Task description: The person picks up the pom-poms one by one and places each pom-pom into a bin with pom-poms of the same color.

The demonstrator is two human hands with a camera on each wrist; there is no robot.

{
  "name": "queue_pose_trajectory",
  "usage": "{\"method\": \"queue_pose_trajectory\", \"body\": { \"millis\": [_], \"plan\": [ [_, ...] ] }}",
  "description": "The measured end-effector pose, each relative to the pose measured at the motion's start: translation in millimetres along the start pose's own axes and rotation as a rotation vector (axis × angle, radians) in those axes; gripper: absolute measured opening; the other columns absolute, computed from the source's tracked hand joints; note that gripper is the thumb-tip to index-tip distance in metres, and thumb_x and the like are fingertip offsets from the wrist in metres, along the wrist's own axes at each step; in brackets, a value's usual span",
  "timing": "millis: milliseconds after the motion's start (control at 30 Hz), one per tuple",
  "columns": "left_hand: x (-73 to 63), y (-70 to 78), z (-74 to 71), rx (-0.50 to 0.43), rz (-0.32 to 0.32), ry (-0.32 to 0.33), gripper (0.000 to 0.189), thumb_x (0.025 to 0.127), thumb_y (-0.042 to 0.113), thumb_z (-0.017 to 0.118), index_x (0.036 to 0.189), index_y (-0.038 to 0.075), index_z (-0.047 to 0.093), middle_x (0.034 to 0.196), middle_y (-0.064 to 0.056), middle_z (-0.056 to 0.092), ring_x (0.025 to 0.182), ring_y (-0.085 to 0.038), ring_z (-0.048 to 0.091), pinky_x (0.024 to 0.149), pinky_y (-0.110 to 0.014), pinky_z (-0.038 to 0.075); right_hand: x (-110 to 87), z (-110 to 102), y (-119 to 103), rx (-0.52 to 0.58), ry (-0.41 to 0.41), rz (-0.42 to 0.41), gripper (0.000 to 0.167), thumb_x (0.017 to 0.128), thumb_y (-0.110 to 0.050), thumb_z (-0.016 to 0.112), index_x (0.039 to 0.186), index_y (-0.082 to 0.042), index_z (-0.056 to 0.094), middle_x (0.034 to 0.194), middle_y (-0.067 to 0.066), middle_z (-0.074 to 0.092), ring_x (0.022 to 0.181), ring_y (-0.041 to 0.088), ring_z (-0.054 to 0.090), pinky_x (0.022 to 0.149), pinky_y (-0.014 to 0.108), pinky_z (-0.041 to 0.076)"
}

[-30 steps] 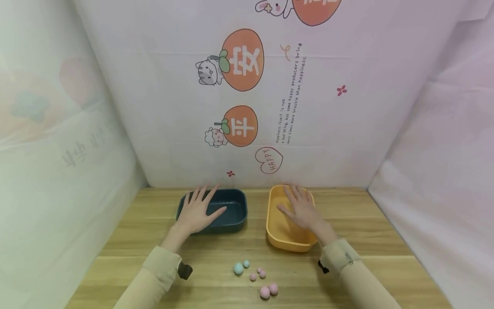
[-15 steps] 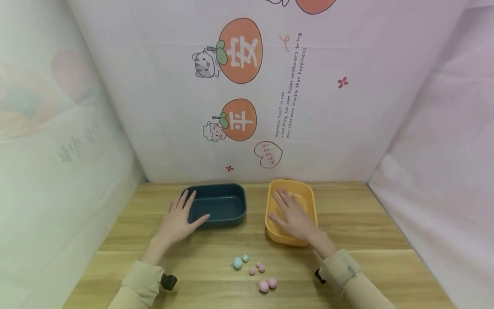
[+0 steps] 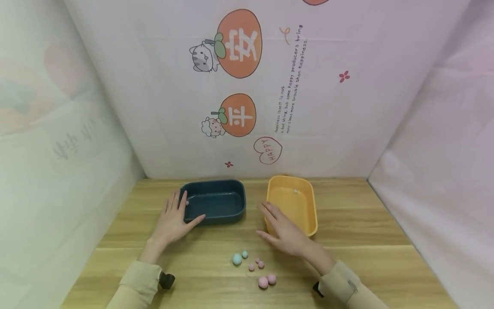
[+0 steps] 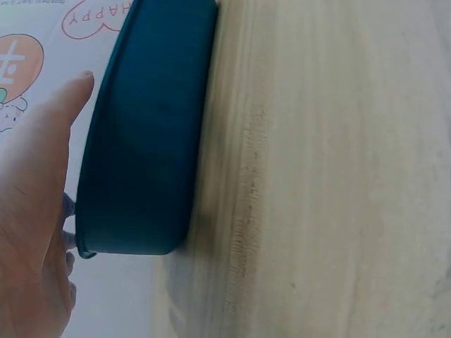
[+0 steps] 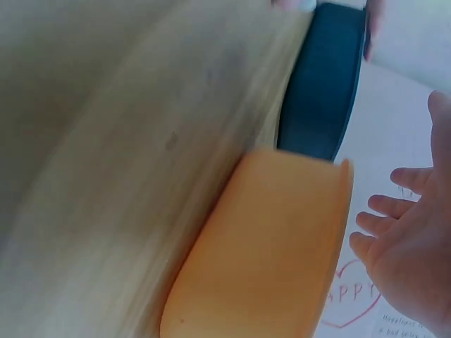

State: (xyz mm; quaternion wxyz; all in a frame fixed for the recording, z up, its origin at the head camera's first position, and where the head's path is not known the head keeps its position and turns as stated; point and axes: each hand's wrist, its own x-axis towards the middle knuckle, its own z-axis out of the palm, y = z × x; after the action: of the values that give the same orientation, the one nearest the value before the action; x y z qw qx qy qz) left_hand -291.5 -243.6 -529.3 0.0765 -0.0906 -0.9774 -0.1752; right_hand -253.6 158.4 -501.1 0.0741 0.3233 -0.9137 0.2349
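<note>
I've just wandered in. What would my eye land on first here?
Probably the colours: a dark blue tray at the back left of the wooden table and a yellow tray at the back right, with the left hand and right hand at them. Then small pale blue balls and pink balls, nearer the viewer, and big orange fruit prints on the white backdrop behind.
</note>
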Motion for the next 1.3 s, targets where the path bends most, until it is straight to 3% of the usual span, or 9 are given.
{"method": "queue_pose_trajectory", "body": {
  "millis": [200, 400, 567, 733, 1000, 1300],
  "plan": [
    [0.7, -3.8, 5.3, 0.025, 0.0, -0.001, 0.122, 0.099, 0.078, 0.06, 0.174, -0.005, 0.013, 0.183, -0.03, 0.003, 0.172, -0.05, 0.005, 0.138, -0.069, 0.013, -21.4, 1.6, -13.5, 0.014, -0.004, -0.094, 0.074, 0.108, -0.035, 0.071, 0.17, -0.008, 0.041, 0.174, 0.02, 0.044, 0.157, 0.043, 0.049, 0.125, 0.061, 0.047],
    [0.0, -3.8, 6.6, -0.001, -0.011, -0.024, 0.125, 0.1, 0.079, 0.058, 0.174, -0.008, 0.007, 0.183, -0.031, 0.001, 0.171, -0.051, 0.009, 0.139, -0.066, 0.015, -39.5, 0.4, -21.3, 0.082, -0.03, -0.083, 0.06, 0.108, -0.03, 0.073, 0.161, -0.01, 0.055, 0.16, 0.013, 0.061, 0.145, 0.033, 0.063, 0.116, 0.056, 0.056],
    [1.3, -2.5, 9.4, -0.009, -0.011, -0.025, 0.127, 0.099, 0.081, 0.057, 0.173, -0.009, 0.006, 0.183, -0.03, 0.002, 0.171, -0.05, 0.011, 0.139, -0.064, 0.018, -52.9, -0.2, -17.9, 0.198, -0.023, -0.127, 0.05, 0.104, -0.022, 0.078, 0.149, -0.006, 0.064, 0.145, 0.009, 0.071, 0.128, 0.026, 0.073, 0.108, 0.047, 0.062],
    [4.7, -3.7, 13.9, -0.012, -0.007, -0.026, 0.128, 0.099, 0.082, 0.056, 0.173, -0.009, 0.005, 0.183, -0.03, 0.002, 0.172, -0.049, 0.011, 0.139, -0.063, 0.019, -66.2, 1.1, -5.8, 0.313, -0.045, -0.135, 0.052, 0.101, -0.02, 0.082, 0.148, -0.006, 0.065, 0.141, 0.014, 0.072, 0.124, 0.026, 0.072, 0.105, 0.039, 0.063],
    [4.0, -9.2, 18.0, -0.013, -0.015, -0.042, 0.129, 0.099, 0.083, 0.055, 0.173, -0.009, 0.002, 0.183, -0.03, -0.001, 0.172, -0.048, 0.008, 0.14, -0.063, 0.016, -83.0, 4.6, 9.4, 0.492, -0.149, -0.087, 0.058, 0.1, -0.026, 0.084, 0.146, 0.002, 0.062, 0.143, 0.021, 0.07, 0.132, 0.03, 0.069, 0.113, 0.041, 0.059],
    [7.5, -11.7, 11.6, -0.003, -0.007, -0.021, 0.128, 0.1, 0.082, 0.055, 0.172, -0.011, 0.004, 0.182, -0.032, 0.004, 0.171, -0.05, 0.011, 0.139, -0.064, 0.017, -80.2, 18.9, 11.7, 0.522, -0.196, -0.019, 0.053, 0.097, -0.03, 0.087, 0.141, -0.007, 0.068, 0.138, 0.01, 0.074, 0.131, 0.024, 0.069, 0.118, 0.034, 0.054]
  ]
}}
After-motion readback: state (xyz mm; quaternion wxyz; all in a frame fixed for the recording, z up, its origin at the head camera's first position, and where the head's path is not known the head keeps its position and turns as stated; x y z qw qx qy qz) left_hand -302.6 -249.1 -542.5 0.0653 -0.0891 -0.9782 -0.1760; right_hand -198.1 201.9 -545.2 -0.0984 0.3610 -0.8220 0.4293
